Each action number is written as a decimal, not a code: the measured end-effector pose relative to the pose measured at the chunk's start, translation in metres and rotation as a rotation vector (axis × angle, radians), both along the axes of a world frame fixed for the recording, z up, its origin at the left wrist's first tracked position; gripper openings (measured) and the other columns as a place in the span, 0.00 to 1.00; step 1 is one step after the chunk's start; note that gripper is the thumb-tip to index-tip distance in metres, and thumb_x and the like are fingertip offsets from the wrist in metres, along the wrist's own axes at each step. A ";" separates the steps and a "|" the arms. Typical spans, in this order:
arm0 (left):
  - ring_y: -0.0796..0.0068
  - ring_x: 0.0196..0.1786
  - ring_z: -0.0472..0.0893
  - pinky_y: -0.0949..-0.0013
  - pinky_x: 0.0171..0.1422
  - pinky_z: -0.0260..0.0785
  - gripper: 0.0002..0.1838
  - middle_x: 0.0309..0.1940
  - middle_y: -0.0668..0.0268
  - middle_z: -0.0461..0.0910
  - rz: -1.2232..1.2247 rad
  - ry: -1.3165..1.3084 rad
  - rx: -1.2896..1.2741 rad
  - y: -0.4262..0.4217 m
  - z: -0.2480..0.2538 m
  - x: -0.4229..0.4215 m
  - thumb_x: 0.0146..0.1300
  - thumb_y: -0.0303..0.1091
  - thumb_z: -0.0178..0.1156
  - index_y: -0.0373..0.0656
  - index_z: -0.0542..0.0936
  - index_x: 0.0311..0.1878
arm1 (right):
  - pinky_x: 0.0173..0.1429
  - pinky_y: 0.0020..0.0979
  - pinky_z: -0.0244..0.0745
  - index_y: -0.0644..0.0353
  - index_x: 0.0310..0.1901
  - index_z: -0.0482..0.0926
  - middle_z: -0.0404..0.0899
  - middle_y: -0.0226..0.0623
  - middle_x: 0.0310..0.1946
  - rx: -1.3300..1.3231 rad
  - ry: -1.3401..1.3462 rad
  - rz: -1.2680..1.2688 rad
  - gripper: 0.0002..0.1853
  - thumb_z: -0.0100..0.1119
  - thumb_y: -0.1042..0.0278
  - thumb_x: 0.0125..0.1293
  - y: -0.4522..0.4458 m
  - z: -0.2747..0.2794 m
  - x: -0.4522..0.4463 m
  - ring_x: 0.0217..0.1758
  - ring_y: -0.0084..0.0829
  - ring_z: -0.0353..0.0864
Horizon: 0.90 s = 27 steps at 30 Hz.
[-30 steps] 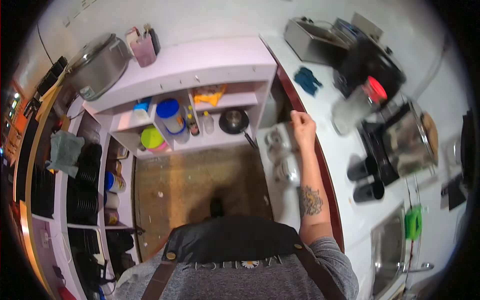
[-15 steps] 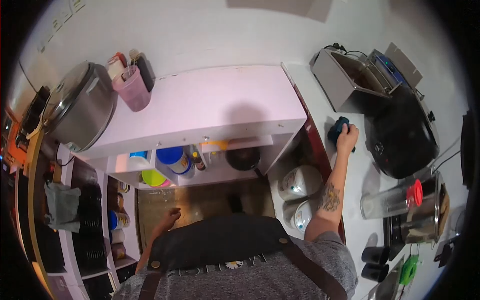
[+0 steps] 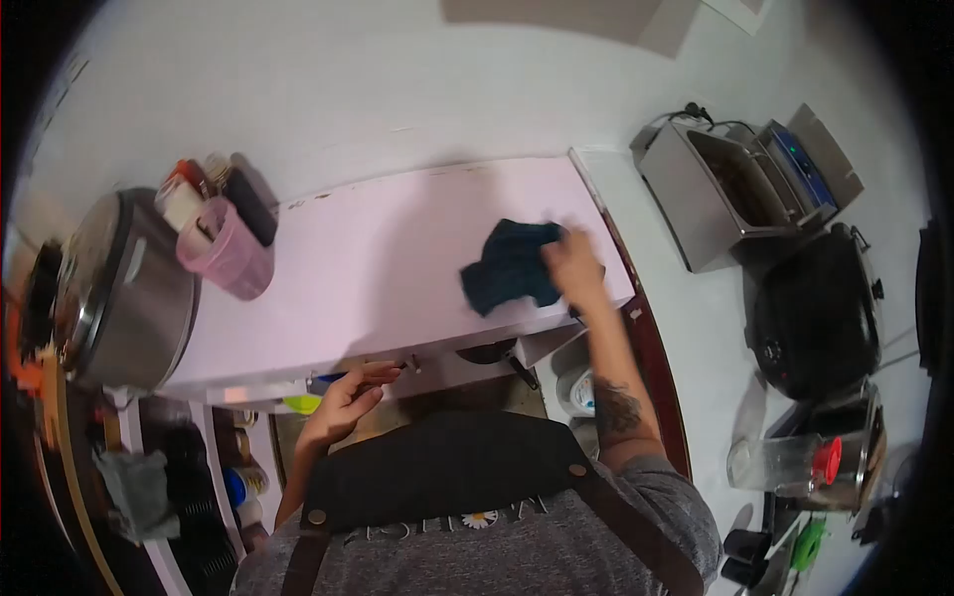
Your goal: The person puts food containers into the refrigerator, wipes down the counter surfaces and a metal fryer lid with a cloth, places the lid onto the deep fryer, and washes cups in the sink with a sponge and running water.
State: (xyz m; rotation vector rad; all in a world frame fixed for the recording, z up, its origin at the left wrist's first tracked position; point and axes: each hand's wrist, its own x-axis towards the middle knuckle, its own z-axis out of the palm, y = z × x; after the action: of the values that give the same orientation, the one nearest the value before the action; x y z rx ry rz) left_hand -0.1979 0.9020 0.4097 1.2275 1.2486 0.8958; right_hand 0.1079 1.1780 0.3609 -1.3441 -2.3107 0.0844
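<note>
A dark teal cloth [image 3: 512, 266] lies loosely spread over the right part of the pale pink counter [image 3: 328, 258]. My right hand [image 3: 573, 266], slightly blurred, grips the cloth at its right edge, close to the counter's right end. In front of the counter's front edge, my left hand [image 3: 350, 402] is raised with fingers stretched out and nothing in it. A pink plastic cup [image 3: 229, 253] with utensils stands towards the counter's left end.
At left is a big steel cooker [image 3: 144, 288]. To the right, a white worktop holds a steel fryer [image 3: 701, 199], a black appliance [image 3: 820, 318] and a clear pitcher [image 3: 775, 465] with a red part. Shelves with containers lie below.
My right hand has brought the cloth from the white worktop leftward onto the pink counter, where it is now spread wider. My left hand has risen towards the counter's front edge.
</note>
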 end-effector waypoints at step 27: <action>0.59 0.54 0.69 0.66 0.59 0.60 0.16 0.49 0.57 0.71 -0.238 0.325 0.625 0.238 -0.022 0.072 0.60 0.32 0.50 0.39 0.71 0.51 | 0.66 0.55 0.40 0.56 0.60 0.61 0.53 0.49 0.63 -0.273 0.105 0.165 0.31 0.55 0.54 0.57 -0.016 -0.013 -0.054 0.68 0.46 0.48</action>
State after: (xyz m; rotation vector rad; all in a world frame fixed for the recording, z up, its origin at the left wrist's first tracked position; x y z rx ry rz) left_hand -0.1259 1.1401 0.3881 2.0390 1.0629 0.9674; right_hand 0.0537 1.1618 0.3477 -1.2355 -2.3796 0.5273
